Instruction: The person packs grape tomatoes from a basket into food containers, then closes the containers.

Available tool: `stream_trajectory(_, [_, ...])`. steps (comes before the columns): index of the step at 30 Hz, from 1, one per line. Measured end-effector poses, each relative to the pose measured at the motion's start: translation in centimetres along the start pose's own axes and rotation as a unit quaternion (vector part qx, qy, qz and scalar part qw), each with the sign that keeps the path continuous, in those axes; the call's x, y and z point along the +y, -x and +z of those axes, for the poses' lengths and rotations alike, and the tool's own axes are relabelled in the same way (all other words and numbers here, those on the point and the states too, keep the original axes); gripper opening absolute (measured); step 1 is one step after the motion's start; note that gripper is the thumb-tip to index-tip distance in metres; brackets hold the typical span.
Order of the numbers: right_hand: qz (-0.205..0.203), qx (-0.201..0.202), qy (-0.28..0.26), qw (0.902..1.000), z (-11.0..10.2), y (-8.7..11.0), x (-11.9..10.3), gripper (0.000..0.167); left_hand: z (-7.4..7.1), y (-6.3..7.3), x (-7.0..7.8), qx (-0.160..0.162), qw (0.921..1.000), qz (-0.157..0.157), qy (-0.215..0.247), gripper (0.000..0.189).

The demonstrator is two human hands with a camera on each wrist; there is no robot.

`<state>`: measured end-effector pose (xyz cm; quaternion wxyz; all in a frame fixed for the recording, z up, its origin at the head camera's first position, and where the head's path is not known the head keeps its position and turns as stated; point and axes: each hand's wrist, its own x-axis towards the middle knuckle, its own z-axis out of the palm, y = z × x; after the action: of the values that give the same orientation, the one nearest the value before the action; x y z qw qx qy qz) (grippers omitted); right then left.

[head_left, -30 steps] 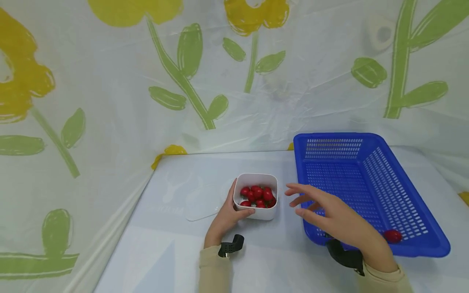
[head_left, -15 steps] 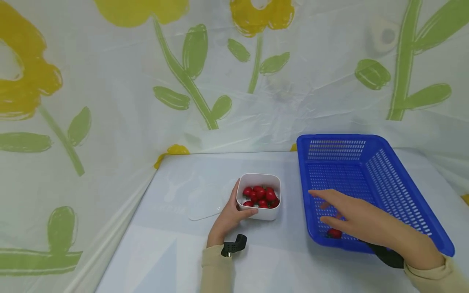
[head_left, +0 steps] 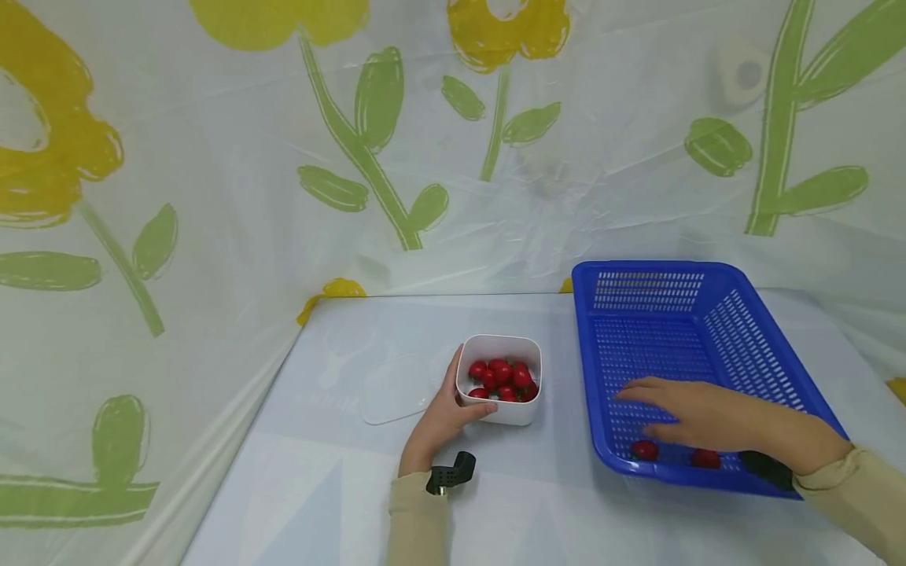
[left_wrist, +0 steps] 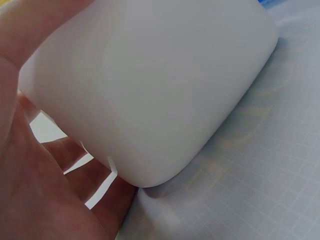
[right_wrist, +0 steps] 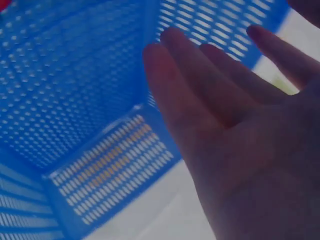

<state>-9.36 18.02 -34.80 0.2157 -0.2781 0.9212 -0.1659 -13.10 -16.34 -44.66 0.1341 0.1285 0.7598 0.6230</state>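
My left hand (head_left: pixel 440 424) grips a square white box (head_left: pixel 513 414), thumb on its near side and fingers along its left. Inside sit several small red fruits (head_left: pixel 500 371) with bits of green, possibly strawberries. The left wrist view shows the palm and fingers against the smooth box wall (left_wrist: pixel 160 95). Over the near part of a blue plastic basket (head_left: pixel 594 409), my right hand (head_left: pixel 715 417) hovers with fingers extended and nothing held. Below it, two red fruits lie at the basket's near edge, a left fruit (head_left: pixel 644 450) and a right fruit (head_left: pixel 705 458).
A clear flat lid (head_left: pixel 396 393) lies on the white table (head_left: pixel 297 472), left of the box. Behind the table hangs a white sheet (head_left: pixel 233 157) printed with yellow flowers. The basket stands to the right of the box, with raised slotted walls.
My right hand has moved right, from the gap between box and basket to over the basket, so two fruits now show there. My left hand stays on the box.
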Motion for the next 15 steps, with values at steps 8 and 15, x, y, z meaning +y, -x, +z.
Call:
stream_trajectory(8, [0.028,-0.098,-0.027,0.9944,0.6,-1.4,0.6,0.047,-0.1,-0.7,-1.5,0.011,0.9999,0.002,-0.001,0.097])
stream_trajectory(15, [0.029,-0.129,-0.039,0.9905,1.2,-2.0,1.0,0.04,0.1,-1.0,-3.0,0.018,0.9998,0.008,0.001,0.096])
